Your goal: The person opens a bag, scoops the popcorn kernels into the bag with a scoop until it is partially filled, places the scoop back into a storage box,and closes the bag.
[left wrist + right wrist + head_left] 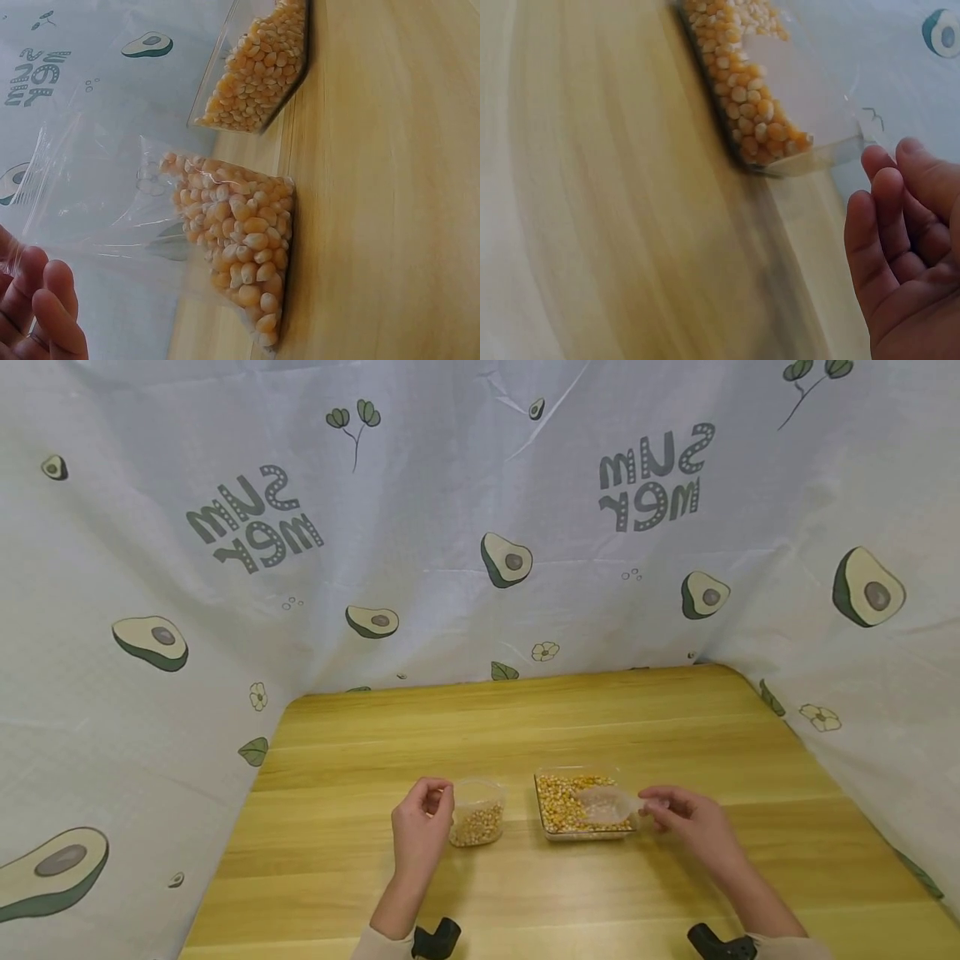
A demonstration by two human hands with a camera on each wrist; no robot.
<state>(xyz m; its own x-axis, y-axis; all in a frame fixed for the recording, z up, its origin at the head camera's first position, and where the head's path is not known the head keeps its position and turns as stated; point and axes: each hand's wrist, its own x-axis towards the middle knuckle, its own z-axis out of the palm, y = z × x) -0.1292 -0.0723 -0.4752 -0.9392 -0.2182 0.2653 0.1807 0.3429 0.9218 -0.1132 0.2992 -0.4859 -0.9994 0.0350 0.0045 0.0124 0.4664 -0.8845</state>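
Note:
A clear plastic zip bag (467, 793) partly filled with corn kernels (244, 232) stands upright on the table. My left hand (422, 831) pinches the bag's upper edge between thumb and fingers, and the mouth of the bag looks spread apart. To its right sits a clear rectangular container (588, 836) holding more corn kernels (557, 802). A translucent scoop (609, 805) lies in those kernels, its handle toward the right. My right hand (693, 827) pinches that handle, just past the container's right side. In the right wrist view the scoop (810, 79) is pale and partly blurred.
The wooden table (360, 752) reaches back to a pale curtain (450, 510) printed with avocados, which also hangs along both sides. Black wrist mounts (437, 938) show on the forearms near the bottom edge.

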